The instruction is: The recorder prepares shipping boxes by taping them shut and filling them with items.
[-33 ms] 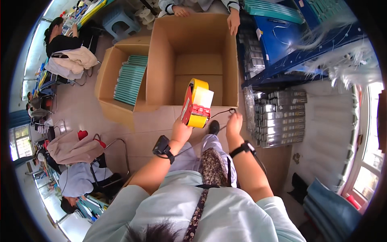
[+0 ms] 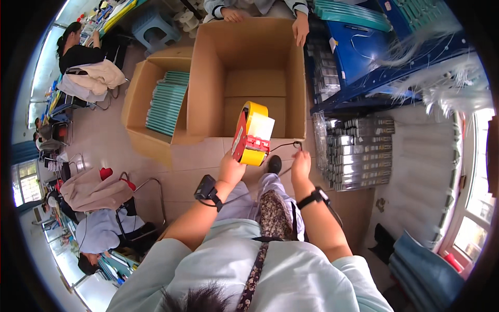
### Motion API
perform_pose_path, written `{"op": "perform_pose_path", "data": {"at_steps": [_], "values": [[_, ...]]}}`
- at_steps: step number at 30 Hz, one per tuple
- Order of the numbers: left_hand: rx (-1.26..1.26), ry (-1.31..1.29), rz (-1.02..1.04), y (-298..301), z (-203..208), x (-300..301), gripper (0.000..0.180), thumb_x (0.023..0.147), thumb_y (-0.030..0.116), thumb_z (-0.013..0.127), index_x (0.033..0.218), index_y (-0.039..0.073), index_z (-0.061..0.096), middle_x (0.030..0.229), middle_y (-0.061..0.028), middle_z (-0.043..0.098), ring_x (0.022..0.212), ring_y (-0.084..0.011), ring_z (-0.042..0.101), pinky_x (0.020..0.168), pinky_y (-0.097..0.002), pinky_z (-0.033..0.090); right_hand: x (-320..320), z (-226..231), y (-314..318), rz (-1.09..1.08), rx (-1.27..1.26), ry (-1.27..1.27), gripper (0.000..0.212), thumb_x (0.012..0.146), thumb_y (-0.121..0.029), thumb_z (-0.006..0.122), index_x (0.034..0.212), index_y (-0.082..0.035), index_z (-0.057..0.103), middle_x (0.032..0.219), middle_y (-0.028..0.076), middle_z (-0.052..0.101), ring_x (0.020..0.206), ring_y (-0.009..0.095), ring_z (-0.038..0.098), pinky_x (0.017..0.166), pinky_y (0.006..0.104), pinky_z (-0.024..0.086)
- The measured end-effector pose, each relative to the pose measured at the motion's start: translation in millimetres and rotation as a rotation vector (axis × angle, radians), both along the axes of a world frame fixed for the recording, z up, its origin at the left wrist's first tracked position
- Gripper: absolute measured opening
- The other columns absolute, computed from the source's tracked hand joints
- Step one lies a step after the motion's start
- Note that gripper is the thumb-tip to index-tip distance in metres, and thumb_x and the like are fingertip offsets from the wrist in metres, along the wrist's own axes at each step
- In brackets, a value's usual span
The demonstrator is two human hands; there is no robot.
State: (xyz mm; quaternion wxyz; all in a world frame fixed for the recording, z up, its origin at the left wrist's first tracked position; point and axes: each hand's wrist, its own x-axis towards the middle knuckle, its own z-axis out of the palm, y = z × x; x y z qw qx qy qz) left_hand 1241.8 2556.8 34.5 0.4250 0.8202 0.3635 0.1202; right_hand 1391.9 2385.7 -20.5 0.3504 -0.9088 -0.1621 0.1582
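Observation:
My left hand (image 2: 231, 169) is closed on a red tape dispenser (image 2: 240, 138) carrying a wide roll of yellow tape. It holds the dispenser up in front of a large cardboard box (image 2: 208, 78). The box stands open-topped, and its inside shows only bare cardboard walls and bottom. To the right, my right hand (image 2: 301, 166) pinches a thin dark cord (image 2: 283, 146), which makes a small loop above the fingertips. The cord stretches toward the dispenser; where it ends there is hidden. A dark band with a small device sits on each of my wrists.
A co-worker's hands (image 2: 300, 28) rest on the big box's far rim. Beside it, a smaller box (image 2: 138, 114) holds teal flat packs (image 2: 169, 104). Blue shelving (image 2: 358, 57) and stacked clear cases (image 2: 364, 153) line the right. Chairs with coats (image 2: 96, 190) stand left.

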Motion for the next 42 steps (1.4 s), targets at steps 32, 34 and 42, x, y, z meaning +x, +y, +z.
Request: {"op": "perform_pose_path", "data": {"at_steps": [32,34,42], "values": [[0.07,-0.346,0.417,114,136,-330,0.044,0.078,0.039,0.067,0.113,0.016,0.056,0.105,-0.0095,0.059,0.1,-0.0234,0.055,0.086,-0.0352,0.042,-290,217,283,1.629,0.381,0.455,0.052,0.075,-0.023,0.072,0.116,-0.001,0.048,0.112,0.016,0.051,0.109,0.031,0.05,0.088,0.0347,0.042],[0.048,-0.365,0.417,134,138,-341,0.043,0.078,0.039,0.068,0.111,0.015,0.056,0.104,-0.009,0.059,0.098,-0.0231,0.055,0.084,-0.0349,0.043,-321,218,299,1.575,0.467,0.55,0.067,0.071,-0.016,0.077,0.125,-0.002,0.04,0.122,0.014,0.046,0.114,0.029,0.047,0.094,0.0351,0.04],[-0.083,-0.45,0.366,188,176,-373,0.041,0.078,0.037,0.069,0.106,0.01,0.058,0.099,-0.0071,0.061,0.092,-0.0219,0.057,0.078,-0.0338,0.045,-367,205,344,1.428,0.594,0.753,0.057,0.069,-0.005,0.073,0.12,-0.003,0.048,0.109,0.011,0.057,0.099,0.024,0.056,0.084,0.0338,0.046]]}}
